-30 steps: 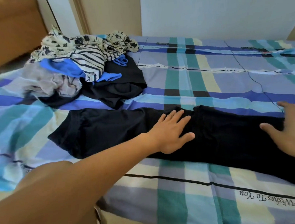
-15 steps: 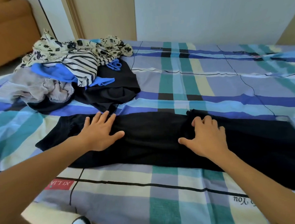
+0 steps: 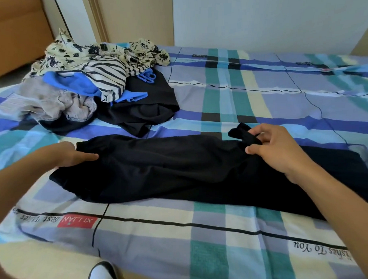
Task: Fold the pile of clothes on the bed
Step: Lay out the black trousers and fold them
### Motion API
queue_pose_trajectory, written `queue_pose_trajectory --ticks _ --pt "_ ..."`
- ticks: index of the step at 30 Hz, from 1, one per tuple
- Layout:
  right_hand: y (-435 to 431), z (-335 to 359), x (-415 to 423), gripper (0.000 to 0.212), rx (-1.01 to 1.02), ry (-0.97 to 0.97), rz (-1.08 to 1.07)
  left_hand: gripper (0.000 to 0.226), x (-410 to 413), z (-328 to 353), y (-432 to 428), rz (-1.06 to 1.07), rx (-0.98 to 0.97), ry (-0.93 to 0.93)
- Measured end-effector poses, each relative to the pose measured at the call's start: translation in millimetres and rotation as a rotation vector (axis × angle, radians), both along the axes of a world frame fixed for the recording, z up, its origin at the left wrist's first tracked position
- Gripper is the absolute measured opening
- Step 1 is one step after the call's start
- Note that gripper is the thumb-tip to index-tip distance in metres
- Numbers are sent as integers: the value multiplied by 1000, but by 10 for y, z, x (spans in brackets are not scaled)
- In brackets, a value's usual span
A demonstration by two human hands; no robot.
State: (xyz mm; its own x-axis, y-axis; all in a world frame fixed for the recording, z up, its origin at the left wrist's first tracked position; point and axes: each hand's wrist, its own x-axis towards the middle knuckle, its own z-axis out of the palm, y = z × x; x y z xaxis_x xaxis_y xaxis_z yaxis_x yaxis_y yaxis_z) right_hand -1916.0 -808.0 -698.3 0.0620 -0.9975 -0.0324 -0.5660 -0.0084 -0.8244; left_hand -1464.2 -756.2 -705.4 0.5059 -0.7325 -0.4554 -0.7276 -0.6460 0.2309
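Note:
A long black garment (image 3: 180, 171) lies flat across the near part of the bed (image 3: 229, 91), running from left to right. My left hand (image 3: 72, 153) rests at its left end, fingers on the cloth's upper corner. My right hand (image 3: 278, 148) is at the garment's upper middle and pinches a small raised fold of black cloth between thumb and fingers. A pile of unfolded clothes (image 3: 88, 84) sits at the back left: a floral piece, a striped top, a blue item, a grey one and another black garment.
The bed carries a blue, green and cream plaid sheet with a red label (image 3: 77, 222) near the front edge. A black and white shoe (image 3: 100, 278) shows below the edge. A wooden cabinet (image 3: 12, 35) stands behind the pile, with a wall beyond the bed.
My left hand slid left to the garment's end. My right hand went from pressing flat to pinching up a fold of the black cloth.

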Motion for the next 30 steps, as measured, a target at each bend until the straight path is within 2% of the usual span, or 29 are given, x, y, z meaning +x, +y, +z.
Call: queue_pose_trajectory --ticks 3,5,6,8,10,11,13,15,17,18,21,23,26,28,30 --pt "123 -41 112 28 -33 -82 73 76 49 -24 18 151 -46 230" --pt "201 -179 194 27 -61 6 151 71 89 -9 16 186 -60 309" --pt "221 -276 210 30 -117 93 172 66 109 11 15 192 -60 339" --pt "242 -498 212 47 -204 390 236 55 142 50 13 209 -66 389" --pt "296 -689 223 69 -132 702 335 44 119 119 5 194 -108 402" --pt "313 -764 223 77 -94 800 377 42 95 173 -9 183 -155 396" --pt "322 -785 227 83 -53 814 406 44 -19 360 -55 131 -256 382" --pt "302 -656 235 79 -33 650 366 38 -273 652 -111 65 -349 427" --pt "303 -424 262 71 -106 436 264 27 -658 964 -165 -22 -405 490" --pt "308 -285 281 67 -124 285 217 25 -878 1106 -192 -75 -426 515" --pt "379 179 330 52 -15 -344 204 23 -1552 1381 -311 -254 -433 591" --pt "422 447 258 57 48 -616 214 24 -2042 1456 -401 -386 -399 618" --pt "465 661 17 66 119 -801 179 37 -2741 1461 -479 -583 -333 721" --pt "464 682 -199 56 149 -843 134 49 -3083 1418 -502 -646 -253 835" --pt "435 624 -458 42 153 -802 21 49 -3294 1347 -502 -666 -249 893"
